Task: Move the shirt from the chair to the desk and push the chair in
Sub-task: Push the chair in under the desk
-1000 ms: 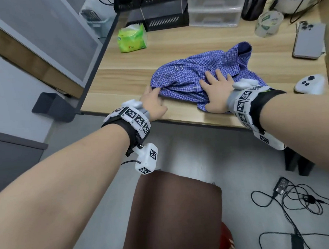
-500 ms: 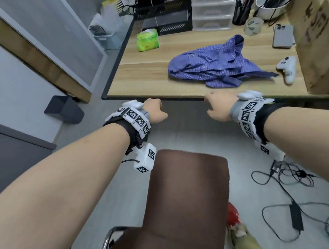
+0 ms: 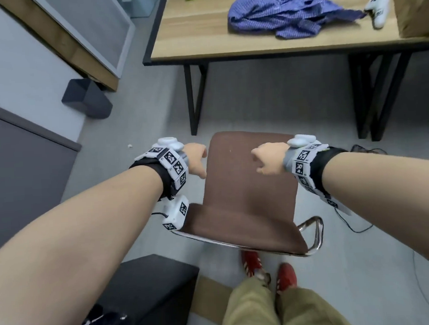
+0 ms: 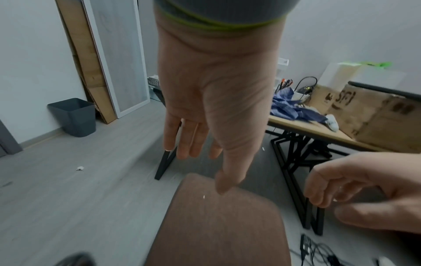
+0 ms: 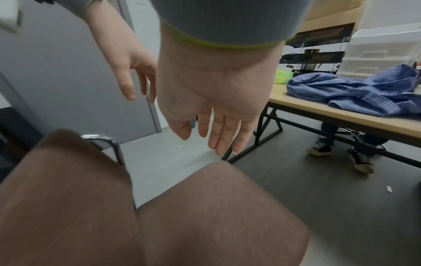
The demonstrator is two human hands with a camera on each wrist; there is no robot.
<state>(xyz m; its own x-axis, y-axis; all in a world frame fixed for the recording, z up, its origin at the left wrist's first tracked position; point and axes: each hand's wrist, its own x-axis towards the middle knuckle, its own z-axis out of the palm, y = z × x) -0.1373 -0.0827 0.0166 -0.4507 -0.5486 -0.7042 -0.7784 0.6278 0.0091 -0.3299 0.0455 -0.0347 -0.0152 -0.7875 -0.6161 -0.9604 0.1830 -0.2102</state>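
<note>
Both hands have left the shirt and dropped back over the chair (image 3: 250, 192) at lower centre. Left hand (image 3: 196, 160) and right hand (image 3: 270, 159) hang with loose fingers, holding nothing. Shirt (image 3: 285, 12) now lies on the desk (image 3: 192, 46), upper right; only the push remains. Desk legs (image 3: 195, 98) flank the gap; cables (image 3: 361, 224) lie right.

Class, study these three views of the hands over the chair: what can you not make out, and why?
- Chair legs: head view, hidden beneath the seat.
- Left hand fingertips: head view, hidden by the hand itself.
- Desk far end: head view, cut off by the top edge.
- Shirt pattern: left wrist view, blurred.
</note>
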